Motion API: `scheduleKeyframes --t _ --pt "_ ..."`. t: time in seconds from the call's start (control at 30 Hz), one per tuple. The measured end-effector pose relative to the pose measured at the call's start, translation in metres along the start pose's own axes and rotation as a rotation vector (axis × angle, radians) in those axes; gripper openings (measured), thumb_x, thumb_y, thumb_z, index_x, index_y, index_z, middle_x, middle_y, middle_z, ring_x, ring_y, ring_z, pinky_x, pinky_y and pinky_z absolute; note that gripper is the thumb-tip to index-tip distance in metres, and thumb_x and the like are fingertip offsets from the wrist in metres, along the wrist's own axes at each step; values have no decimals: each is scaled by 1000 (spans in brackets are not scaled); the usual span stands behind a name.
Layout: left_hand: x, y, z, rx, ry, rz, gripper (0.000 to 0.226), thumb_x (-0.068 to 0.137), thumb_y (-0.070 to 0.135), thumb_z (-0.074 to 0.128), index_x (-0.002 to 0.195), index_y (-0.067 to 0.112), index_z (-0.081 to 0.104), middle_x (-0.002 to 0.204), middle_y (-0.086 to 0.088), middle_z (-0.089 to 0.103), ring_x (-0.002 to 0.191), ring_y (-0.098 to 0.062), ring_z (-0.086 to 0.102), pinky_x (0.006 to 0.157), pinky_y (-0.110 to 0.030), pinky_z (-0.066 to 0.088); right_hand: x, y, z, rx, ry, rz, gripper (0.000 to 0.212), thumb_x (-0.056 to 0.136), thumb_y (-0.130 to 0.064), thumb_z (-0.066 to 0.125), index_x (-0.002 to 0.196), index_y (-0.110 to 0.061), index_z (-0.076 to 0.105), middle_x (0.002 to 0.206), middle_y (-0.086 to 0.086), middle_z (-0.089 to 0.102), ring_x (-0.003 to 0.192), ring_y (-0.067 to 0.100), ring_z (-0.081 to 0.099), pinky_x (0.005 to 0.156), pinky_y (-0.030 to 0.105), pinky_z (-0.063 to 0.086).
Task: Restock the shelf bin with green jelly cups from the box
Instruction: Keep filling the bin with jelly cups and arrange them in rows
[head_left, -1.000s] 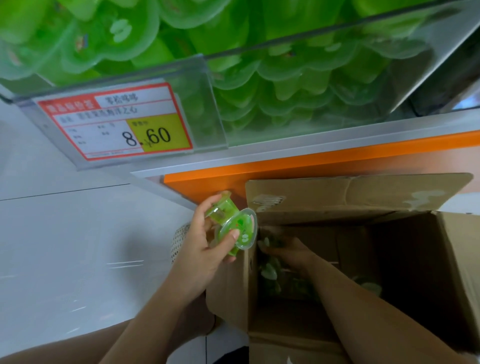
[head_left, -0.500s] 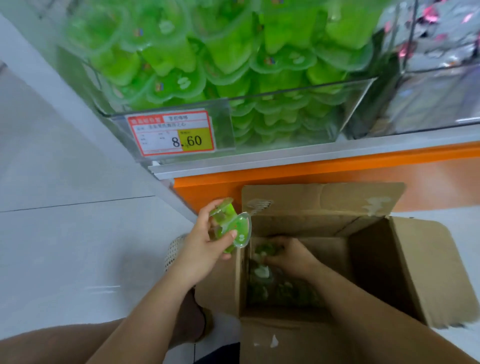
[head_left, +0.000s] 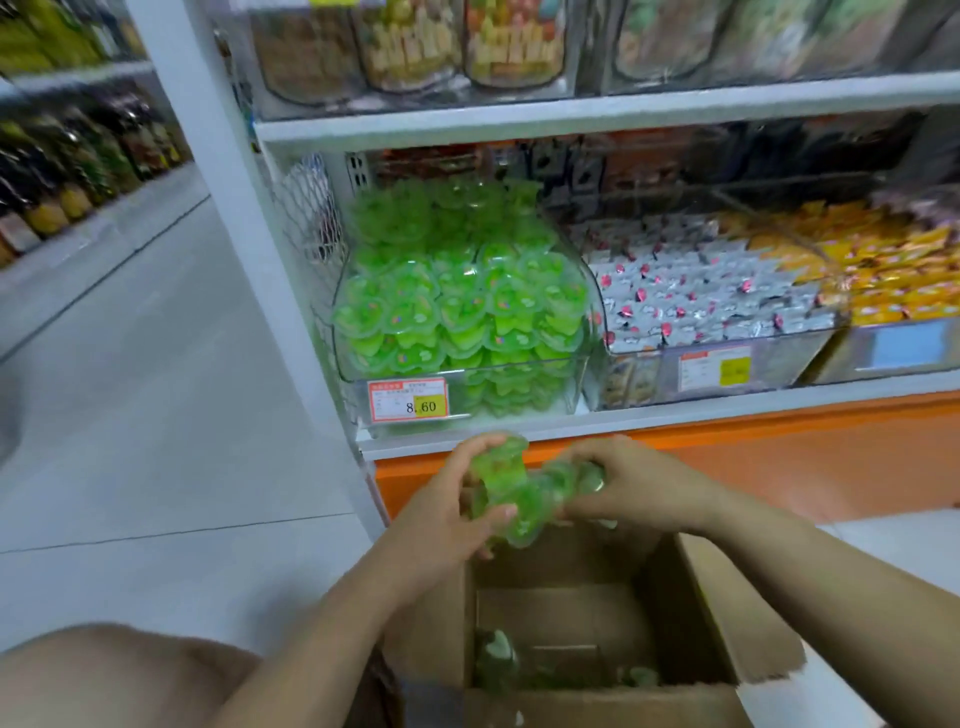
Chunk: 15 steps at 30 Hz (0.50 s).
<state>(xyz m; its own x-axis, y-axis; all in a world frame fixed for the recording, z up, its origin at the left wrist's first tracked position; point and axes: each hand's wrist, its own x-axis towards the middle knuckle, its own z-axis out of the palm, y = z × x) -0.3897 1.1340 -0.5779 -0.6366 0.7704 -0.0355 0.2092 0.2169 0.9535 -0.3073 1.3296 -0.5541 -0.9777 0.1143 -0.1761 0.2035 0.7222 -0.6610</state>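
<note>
While both hands hover above the open box, the left hand (head_left: 447, 499) curls fingers and thumb round the left end of a bunch of green jelly cups (head_left: 519, 488), and the right hand (head_left: 639, 483) grips the right end, fingers bent over the top. The bunch is blurred, so the cup count cannot be told; several, pressed together between the two hands. It hangs over the far-left corner of the cardboard box (head_left: 727, 613), in front of the orange shelf base (head_left: 753, 467) and just below the shelf bin (head_left: 519, 400), apart from it. The box stands on the floor on the near side, flaps open, right flap splayed out. A few loose cups (head_left: 493, 649) lie at its bottom, near-left, dim and hard to make out. The shelf bin is clear plastic, on the lowest shelf at the left end of the unit, heaped with stocked cups (head_left: 457, 306) piled above its front wall. A price tag (head_left: 408, 399) with a yellow patch reading 8.60 sits on the left part of the bin's front. Just beside it on the right, a second clear bin (head_left: 675, 374) holds silver packets with red marks; further right are yellow packets (head_left: 893, 260). The shelf above carries clear jars (head_left: 415, 47) of snacks, blurred. A white upright post (head_left: 223, 234) stands left of the bin. Pale tiled floor (head_left: 130, 441) runs off to the left and far. Another shelving row (head_left: 62, 156) is far left, blurred. A bare knee (head_left: 93, 670) shows near left.
</note>
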Motion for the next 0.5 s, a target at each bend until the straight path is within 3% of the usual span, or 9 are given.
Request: scheduleKeyframes --t 0.13,0.23,0.3,0.37,0.43,0.5 --pt "-2 47 -17 21 56 163 58 87 6 63 121 47 42 114 12 60 95 0 61 64 -27 55 -10 -34 -43 37 79 -105 29 73 -22 78 100 -26 67 89 -9 69 80 5 63 72 20 47" --pt "4 75 -35 192 173 295 57 87 15 64 120 55 39 118 44 44 110 21 43 88 -21 48 -7 -56 -63 40 212 -166 37 73 -27 78 108 -24 65 95 -17 65 83 -8 58 72 13 42" --pt "14 90 -50 339 264 368 57 88 20 62 117 60 34 116 54 35 111 29 32 94 -5 33 2 -67 -72 -11 371 -203 40 73 -31 78 109 -24 63 94 -21 60 83 -9 54 74 4 37" --pt "29 99 -66 514 354 426 58 90 21 59 120 60 30 124 41 38 118 18 35 95 -3 26 17 -77 -77 -43 515 -238 42 73 -27 78 113 -22 63 95 -19 57 84 -7 49 75 -4 31" --pt "45 104 -79 657 444 452 57 91 20 57 129 52 30 130 17 43 122 -4 40 99 -20 31 34 -82 -80 -88 632 -268 45 73 -24 78 115 -18 63 101 -13 57 96 0 49 76 -3 27" --pt "61 106 -88 752 506 445 57 91 19 55 136 43 29 130 5 45 121 -17 42 98 -33 38 54 -83 -83 -160 715 -316 44 71 -22 79 113 -17 65 103 -9 62 100 11 53 79 6 27"
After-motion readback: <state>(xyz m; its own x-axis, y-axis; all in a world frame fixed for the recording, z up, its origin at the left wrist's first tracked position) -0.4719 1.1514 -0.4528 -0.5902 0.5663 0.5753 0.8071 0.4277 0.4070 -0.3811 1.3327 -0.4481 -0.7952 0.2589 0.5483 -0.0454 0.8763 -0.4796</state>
